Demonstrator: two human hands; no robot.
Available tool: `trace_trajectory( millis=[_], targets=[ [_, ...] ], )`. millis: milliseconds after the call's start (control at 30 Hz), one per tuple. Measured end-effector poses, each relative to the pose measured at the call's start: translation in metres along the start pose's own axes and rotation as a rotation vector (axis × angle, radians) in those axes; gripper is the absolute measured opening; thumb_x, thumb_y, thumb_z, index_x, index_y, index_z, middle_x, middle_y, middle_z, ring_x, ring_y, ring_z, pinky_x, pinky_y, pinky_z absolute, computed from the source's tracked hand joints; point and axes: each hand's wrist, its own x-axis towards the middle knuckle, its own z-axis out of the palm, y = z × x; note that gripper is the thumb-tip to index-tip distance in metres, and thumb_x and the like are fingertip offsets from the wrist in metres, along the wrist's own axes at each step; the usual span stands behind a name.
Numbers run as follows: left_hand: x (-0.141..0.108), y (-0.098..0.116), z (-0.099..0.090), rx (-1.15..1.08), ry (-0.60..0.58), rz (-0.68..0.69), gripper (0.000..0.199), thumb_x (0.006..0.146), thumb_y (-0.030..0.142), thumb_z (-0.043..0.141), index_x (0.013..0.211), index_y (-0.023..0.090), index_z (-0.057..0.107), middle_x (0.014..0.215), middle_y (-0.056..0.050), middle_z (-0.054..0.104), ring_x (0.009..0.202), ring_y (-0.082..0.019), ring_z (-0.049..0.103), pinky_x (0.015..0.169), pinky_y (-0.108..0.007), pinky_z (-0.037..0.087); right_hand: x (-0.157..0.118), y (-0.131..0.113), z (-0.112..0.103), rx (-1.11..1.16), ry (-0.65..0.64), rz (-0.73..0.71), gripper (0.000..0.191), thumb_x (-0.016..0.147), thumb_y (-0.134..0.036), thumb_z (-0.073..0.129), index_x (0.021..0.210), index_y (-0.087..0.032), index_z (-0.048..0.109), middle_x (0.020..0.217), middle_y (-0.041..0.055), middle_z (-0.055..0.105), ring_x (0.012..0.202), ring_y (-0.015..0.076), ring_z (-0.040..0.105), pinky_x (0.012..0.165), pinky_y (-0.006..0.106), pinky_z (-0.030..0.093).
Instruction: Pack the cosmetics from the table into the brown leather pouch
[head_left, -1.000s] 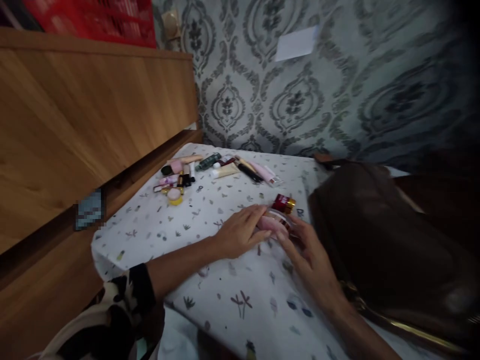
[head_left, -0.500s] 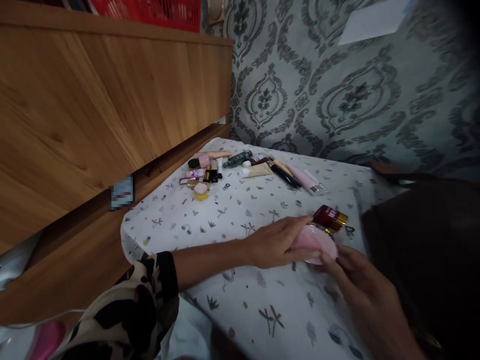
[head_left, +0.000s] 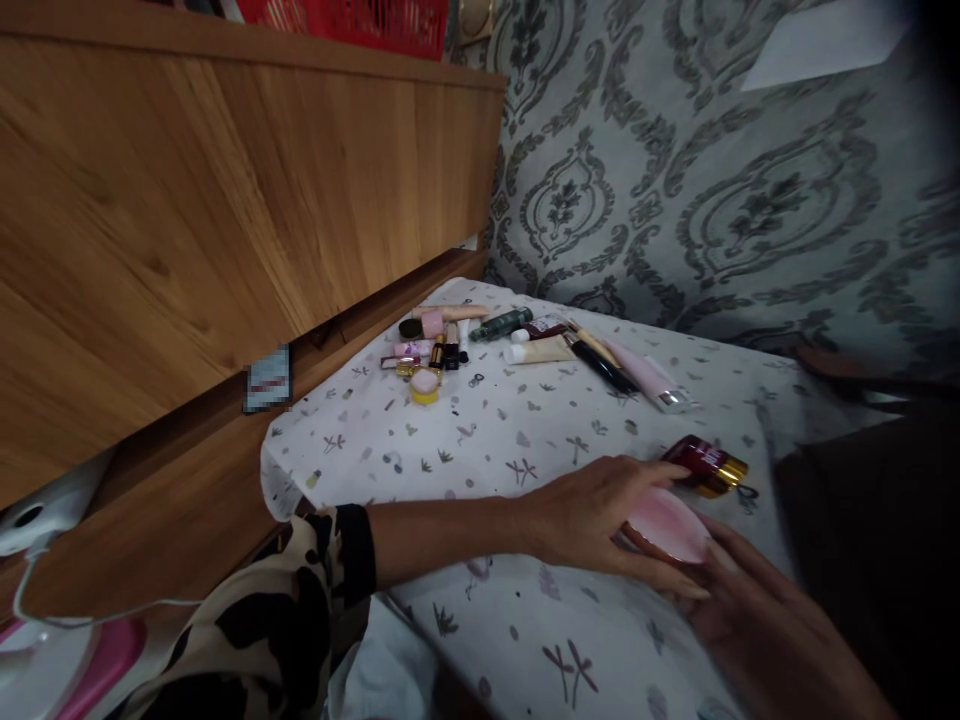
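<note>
Between my two hands is a pink round cosmetic container [head_left: 666,524] with a shiny rim, held tilted above the cloth. My left hand [head_left: 589,520] grips its left side, thumb and fingers spread around the edge. My right hand [head_left: 776,610] closes on the right side; some of its fingers are hidden and blurred. Just beyond the left fingertips lies a dark red bottle with a gold cap [head_left: 705,466], on its side on the cloth. Whether the pink container is lidded, I cannot tell.
Farther back on the patterned white cloth [head_left: 420,450] lie a cream tube [head_left: 541,350], a pink tube [head_left: 649,375], a dark green bottle [head_left: 502,324], a small yellow-based jar [head_left: 424,386] and several other cosmetics. A wooden cabinet [head_left: 247,190] borders the left, a dark bag-like shape [head_left: 877,520] the right.
Both hands and the pink container have shifted slightly right and down in view, and the container is turned at a different angle. The whole scene has also slid right as the camera turned.
</note>
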Motion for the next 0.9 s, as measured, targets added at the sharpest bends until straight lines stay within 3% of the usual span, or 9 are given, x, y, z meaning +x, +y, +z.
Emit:
trace_trajectory(
  millis=[100, 200, 333, 533, 700, 800, 900],
  targets=[
    [0.0, 0.005, 0.0, -0.021, -0.022, -0.031, 0.097, 0.075, 0.044, 0.081, 0.151, 0.006, 0.033, 0.143, -0.022, 0.052, 0.136, -0.03, 0.05, 0.116, -0.039, 0.04, 0.002, 0.007, -0.008, 0.045, -0.066, 0.107, 0.069, 0.052, -0.064, 0.081, 0.112, -0.033, 0.067, 0.102, 0.013, 0.074, 0.078, 0.0315, 0.072, 0.057, 0.037, 0.061],
    [0.001, 0.008, 0.003, -0.022, -0.066, -0.029, 0.096, 0.078, 0.046, 0.078, 0.154, 0.009, 0.03, 0.145, -0.02, 0.051, 0.138, -0.032, 0.048, 0.115, -0.045, 0.041, 0.0, 0.004, -0.009, 0.007, -0.101, 0.077, 0.071, 0.059, -0.066, 0.078, 0.119, -0.029, 0.062, 0.116, 0.012, 0.072, 0.098, 0.0328, 0.071, 0.072, 0.037, 0.062],
    [0.001, 0.011, 0.008, 0.027, -0.158, -0.036, 0.093, 0.082, 0.045, 0.073, 0.154, 0.006, 0.029, 0.146, -0.02, 0.05, 0.141, -0.03, 0.044, 0.119, -0.041, 0.037, -0.001, -0.002, -0.003, -0.163, -0.068, -0.022, 0.074, 0.058, -0.063, 0.078, 0.118, -0.023, 0.062, 0.118, 0.0123, 0.071, 0.109, 0.0364, 0.068, 0.089, 0.043, 0.06],
    [0.0, 0.007, 0.011, 0.077, -0.203, 0.074, 0.079, 0.091, 0.038, 0.06, 0.154, 0.003, 0.026, 0.156, -0.02, 0.038, 0.151, -0.027, 0.028, 0.123, -0.042, 0.028, 0.008, 0.011, -0.008, -0.369, -0.066, -0.29, 0.075, 0.058, -0.058, 0.078, 0.123, -0.027, 0.058, 0.129, 0.0094, 0.064, 0.127, 0.036, 0.057, 0.108, 0.046, 0.049],
    [0.001, -0.001, 0.015, 0.074, -0.153, 0.194, 0.076, 0.09, 0.04, 0.059, 0.149, -0.001, 0.034, 0.154, -0.024, 0.04, 0.149, -0.028, 0.033, 0.122, -0.04, 0.031, 0.012, 0.015, -0.012, -0.531, -0.071, -0.462, 0.068, 0.065, -0.058, 0.075, 0.12, -0.023, 0.057, 0.119, 0.0114, 0.061, 0.12, 0.0352, 0.058, 0.106, 0.053, 0.048],
    [0.0, -0.005, 0.019, 0.092, -0.13, 0.18, 0.077, 0.089, 0.042, 0.061, 0.149, 0.002, 0.035, 0.155, -0.022, 0.039, 0.148, -0.029, 0.034, 0.121, -0.04, 0.033, 0.013, 0.014, -0.012, -0.55, -0.05, -0.502, 0.063, 0.064, -0.06, 0.074, 0.114, -0.025, 0.06, 0.113, 0.0114, 0.062, 0.114, 0.036, 0.059, 0.099, 0.054, 0.051],
    [0.0, -0.008, 0.021, 0.125, -0.123, 0.154, 0.084, 0.086, 0.043, 0.067, 0.152, 0.007, 0.031, 0.155, -0.021, 0.04, 0.148, -0.028, 0.033, 0.121, -0.04, 0.032, 0.014, 0.012, -0.012, -0.483, -0.092, -0.491, 0.061, 0.064, -0.059, 0.075, 0.113, -0.025, 0.06, 0.118, 0.0118, 0.064, 0.119, 0.0356, 0.059, 0.102, 0.053, 0.049]
  ],
)
